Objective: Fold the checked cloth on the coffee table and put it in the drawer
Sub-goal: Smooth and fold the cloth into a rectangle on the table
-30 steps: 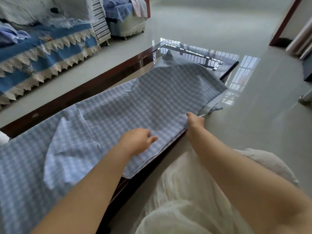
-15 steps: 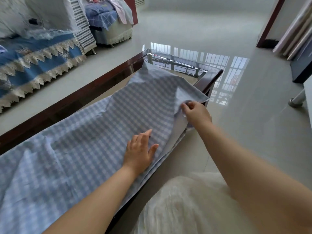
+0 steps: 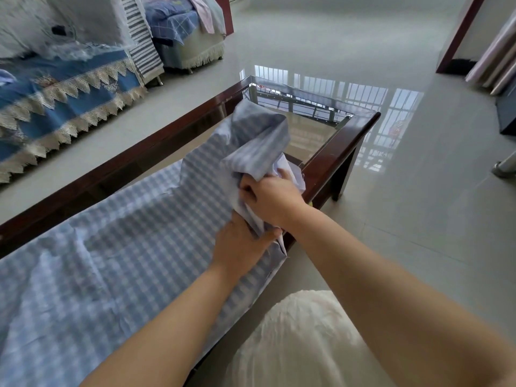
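Note:
The blue-and-white checked cloth [image 3: 125, 261] lies spread along the glass-topped coffee table [image 3: 337, 146] with its dark wooden frame. Its far end is lifted and bunched up off the glass. My right hand [image 3: 269, 198] grips that bunched end near the table's right rail. My left hand [image 3: 241, 243] sits just below it and holds the cloth's near edge, thumb over the fabric. No drawer is in view.
A sofa with a blue lace-trimmed cover [image 3: 64, 101] runs along the left. An armchair with blue bedding [image 3: 184, 32] stands at the back. Shiny tiled floor [image 3: 363, 46] surrounds the table. My white skirt [image 3: 301, 344] is at the bottom.
My right hand pulled the cloth's far end back towards me and bunched it up, baring the far glass. My left hand went from lying flat on the cloth to holding its edge.

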A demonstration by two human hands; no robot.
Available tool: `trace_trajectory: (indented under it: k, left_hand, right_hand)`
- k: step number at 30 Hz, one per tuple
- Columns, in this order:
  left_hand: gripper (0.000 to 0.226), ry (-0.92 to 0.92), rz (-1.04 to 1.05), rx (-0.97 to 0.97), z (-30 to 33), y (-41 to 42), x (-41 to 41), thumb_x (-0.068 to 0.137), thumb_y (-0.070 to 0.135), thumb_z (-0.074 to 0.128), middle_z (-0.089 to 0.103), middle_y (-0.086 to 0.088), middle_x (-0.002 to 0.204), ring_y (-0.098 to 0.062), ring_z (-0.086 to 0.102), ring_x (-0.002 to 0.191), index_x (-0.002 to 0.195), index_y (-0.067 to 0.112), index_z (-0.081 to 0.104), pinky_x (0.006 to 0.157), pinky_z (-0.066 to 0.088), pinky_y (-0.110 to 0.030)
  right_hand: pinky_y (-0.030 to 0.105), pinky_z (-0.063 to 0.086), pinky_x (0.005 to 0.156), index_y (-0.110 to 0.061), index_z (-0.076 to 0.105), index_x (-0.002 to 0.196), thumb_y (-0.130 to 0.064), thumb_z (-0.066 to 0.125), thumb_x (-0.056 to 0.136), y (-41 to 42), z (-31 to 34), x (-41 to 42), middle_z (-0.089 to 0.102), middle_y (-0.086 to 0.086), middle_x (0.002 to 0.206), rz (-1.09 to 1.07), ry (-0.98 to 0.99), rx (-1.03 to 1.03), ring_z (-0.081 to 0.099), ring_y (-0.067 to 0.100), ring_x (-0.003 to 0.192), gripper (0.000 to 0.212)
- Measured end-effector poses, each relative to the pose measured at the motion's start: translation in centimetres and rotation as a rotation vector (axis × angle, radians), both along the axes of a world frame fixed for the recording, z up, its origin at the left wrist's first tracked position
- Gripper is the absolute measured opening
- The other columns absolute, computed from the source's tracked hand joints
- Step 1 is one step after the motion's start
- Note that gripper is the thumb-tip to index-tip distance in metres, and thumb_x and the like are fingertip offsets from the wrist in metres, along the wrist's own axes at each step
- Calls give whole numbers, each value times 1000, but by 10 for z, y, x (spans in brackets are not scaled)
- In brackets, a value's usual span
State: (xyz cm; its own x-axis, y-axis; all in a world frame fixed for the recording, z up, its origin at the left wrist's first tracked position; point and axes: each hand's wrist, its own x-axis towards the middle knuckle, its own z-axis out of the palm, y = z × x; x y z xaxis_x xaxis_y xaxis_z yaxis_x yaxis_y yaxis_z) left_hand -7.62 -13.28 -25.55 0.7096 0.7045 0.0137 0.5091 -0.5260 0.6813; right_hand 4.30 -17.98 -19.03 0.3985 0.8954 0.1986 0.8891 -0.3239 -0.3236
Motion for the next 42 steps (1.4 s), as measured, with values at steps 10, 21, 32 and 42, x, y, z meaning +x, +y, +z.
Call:
trace_trajectory:
  k: [10, 21, 32, 42]
  left_hand:
    - [36, -144, 10, -25, -22, 23, -10, 96, 46, 40, 60, 6, 66, -8, 56, 63, 75, 22, 56, 57, 44, -27]
    - [38, -289, 162, -98, -20, 21, -7, 96, 15, 41, 42, 0, 58, -13, 38, 53, 58, 17, 36, 50, 29, -28]
    - [33, -316, 228, -133, -21, 21, -11, 89, 30, 39, 45, 1, 55, -9, 42, 51, 58, 19, 38, 48, 29, -23]
    - [29, -221, 255, 14, -24, 22, -3, 90, 9, 48, 56, -7, 66, -33, 55, 70, 62, 16, 47, 58, 31, -29]
  right_hand:
    - [41, 49, 90, -13, 59, 112, -59, 64, 76, -34, -5, 15, 64, 3, 110, -321, 468, -43, 57, 26, 107, 59]
    - [29, 44, 61, -23, 67, 86, -23, 49, 92, -72, 0, 62, 64, -1, 81, -494, 273, 60, 62, 29, 81, 19]
    - [21, 50, 64, -25, 64, 73, -3, 49, 84, -97, 52, 140, 61, -9, 68, -291, 783, 614, 59, 9, 68, 29]
    - [40, 59, 66, -6, 47, 121, -42, 58, 91, -127, -35, 152, 61, 15, 106, -683, 1313, 283, 68, 32, 83, 48]
